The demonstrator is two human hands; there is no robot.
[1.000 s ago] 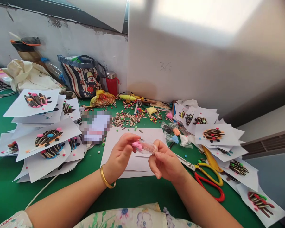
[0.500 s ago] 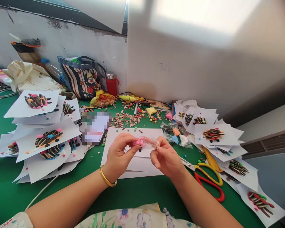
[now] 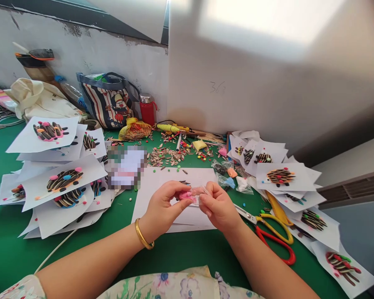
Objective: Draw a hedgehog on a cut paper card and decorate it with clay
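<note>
My left hand [image 3: 162,207], with a gold bangle at the wrist, pinches a lump of pink modelling clay [image 3: 186,195] between thumb and fingers. Curled fingers of my right hand [image 3: 220,207] grip the clear plastic bag [image 3: 202,190] around the clay. Both hands hover over white paper sheets [image 3: 145,199] on the green table. Dark pieces on the top sheet show just above the left fingers, mostly hidden. Several small green balls [image 3: 178,170] and a sunflower seed [image 3: 185,171] lie along the sheet's far edge.
Seed-and-clay pictures on paper lie stacked at left [image 3: 64,180] and right [image 3: 280,176]. Scissors [image 3: 276,236] with red and yellow handles rest beside my right forearm. Loose sunflower seeds [image 3: 165,155], bagged clay [image 3: 243,184], a red flask [image 3: 147,111] and a striped bag [image 3: 102,101] stand farther back.
My hands have drawn slightly closer together, and the right fingers have curled tighter on the plastic bag. The left hand has shifted a little right and down.
</note>
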